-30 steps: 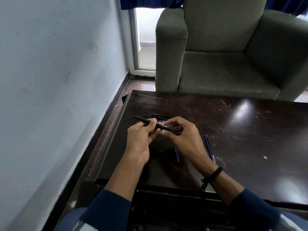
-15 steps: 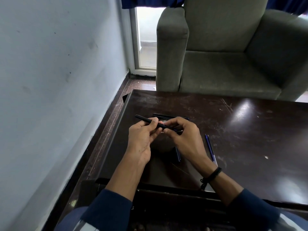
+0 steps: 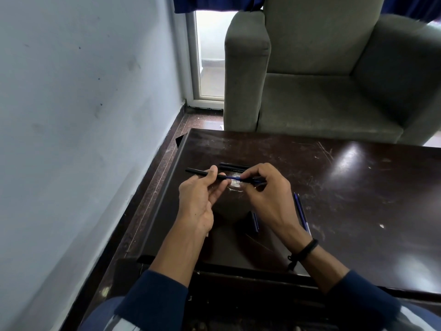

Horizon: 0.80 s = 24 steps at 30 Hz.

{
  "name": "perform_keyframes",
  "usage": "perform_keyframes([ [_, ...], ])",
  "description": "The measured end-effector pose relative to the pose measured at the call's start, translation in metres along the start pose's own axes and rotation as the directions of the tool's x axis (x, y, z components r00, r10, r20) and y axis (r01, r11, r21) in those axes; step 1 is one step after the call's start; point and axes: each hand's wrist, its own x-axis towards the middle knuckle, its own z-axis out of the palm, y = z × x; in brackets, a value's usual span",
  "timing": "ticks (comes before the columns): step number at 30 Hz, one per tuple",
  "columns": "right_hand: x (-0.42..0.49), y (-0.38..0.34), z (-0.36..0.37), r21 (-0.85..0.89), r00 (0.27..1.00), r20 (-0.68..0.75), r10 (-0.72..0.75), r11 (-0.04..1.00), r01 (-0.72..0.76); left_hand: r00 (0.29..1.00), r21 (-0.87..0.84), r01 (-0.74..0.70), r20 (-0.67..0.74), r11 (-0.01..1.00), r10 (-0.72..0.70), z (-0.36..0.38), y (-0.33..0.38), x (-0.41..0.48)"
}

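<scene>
While the left hand [image 3: 200, 199] pinches a black pen barrel [image 3: 199, 172] above the dark tabletop [image 3: 358, 192], the right hand [image 3: 267, 197] grips a blue refill [image 3: 233, 178] at the barrel's end; black pens [image 3: 235, 166] lie just behind, blue pens [image 3: 301, 216] near the right wrist.

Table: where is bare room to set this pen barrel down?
The table's right half, right of the blue refills, is bare. So is the strip along the far edge, beyond the black barrels. Crowded: around the left hand and right hand, with a blue pen part between them.
</scene>
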Motion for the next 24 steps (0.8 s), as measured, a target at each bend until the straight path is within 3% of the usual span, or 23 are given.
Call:
perform_keyframes([
  [4,0.004,-0.002,-0.004,0.079,0.983,0.092,0.159,0.983,-0.167,1.0,-0.008,-0.004,-0.031,1.0,0.004,-0.001,-0.001,0.003],
  [8,0.006,-0.003,-0.005,0.16,0.97,0.081,0.229,0.958,-0.239,0.997,-0.048,-0.024,-0.069,0.999,0.02,-0.002,0.001,0.006],
  [13,0.016,-0.001,-0.017,0.523,0.885,0.003,0.466,0.753,-0.398,0.996,-0.147,-0.023,-0.087,0.989,0.01,-0.005,0.006,0.008],
  [15,0.019,0.002,-0.023,0.565,0.851,-0.031,0.524,0.711,-0.418,0.997,-0.234,-0.006,-0.075,0.972,-0.012,-0.007,0.007,0.01],
  [17,0.022,0.007,-0.028,0.458,0.853,-0.04,0.52,0.769,-0.447,0.998,-0.352,0.039,-0.03,0.935,-0.053,-0.008,0.008,0.011],
  [20,0.021,0.014,-0.032,-0.064,0.916,0.052,0.397,0.917,-0.393,0.994,-0.461,0.107,0.06,0.881,-0.09,-0.008,0.008,0.008],
  [22,0.016,0.014,-0.028,-0.356,0.936,0.134,0.326,0.897,-0.261,0.991,-0.468,0.124,0.098,0.875,-0.088,-0.006,0.009,0.004],
  [24,0.011,0.013,-0.022,-0.513,0.946,0.191,0.261,0.848,-0.13,0.989,-0.464,0.135,0.115,0.876,-0.092,-0.005,0.009,0.003],
])
